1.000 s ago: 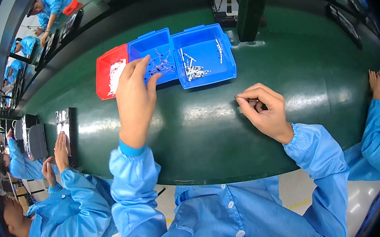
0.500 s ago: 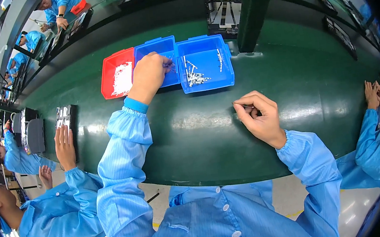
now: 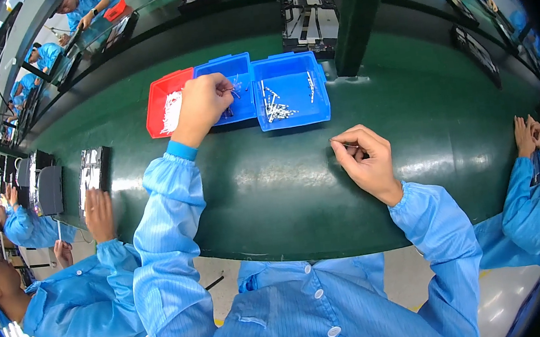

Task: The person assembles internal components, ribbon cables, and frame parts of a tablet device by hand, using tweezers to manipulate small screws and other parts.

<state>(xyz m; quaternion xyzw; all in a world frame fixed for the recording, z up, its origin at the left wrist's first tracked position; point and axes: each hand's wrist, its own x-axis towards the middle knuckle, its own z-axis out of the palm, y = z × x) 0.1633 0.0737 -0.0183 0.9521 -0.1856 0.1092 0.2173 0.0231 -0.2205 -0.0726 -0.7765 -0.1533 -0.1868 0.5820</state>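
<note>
My left hand is over the middle blue bin, thumb and fingers pinched together. Small, thin, partly clear pieces show by its fingertips; whether they are in the grip or lie in the bin, I cannot tell. Over the table, right of the bins, my right hand is closed in a pinch, with a tiny dark tip at its fingertips too small to name. Left of the middle bin, a red bin holds many white strips. In the right blue bin lie several small black-and-white strips.
A green post rises behind the bins, beside an opened device. Another device lies at the left, with a co-worker's hand at it. A co-worker's hands rest at the right edge of the green table.
My left hand has drawn slightly up and left within the middle bin, its fingers still pinched. The right hand keeps its pinch nearly in place. At left, the co-worker's hand has shifted nearer the table edge.
</note>
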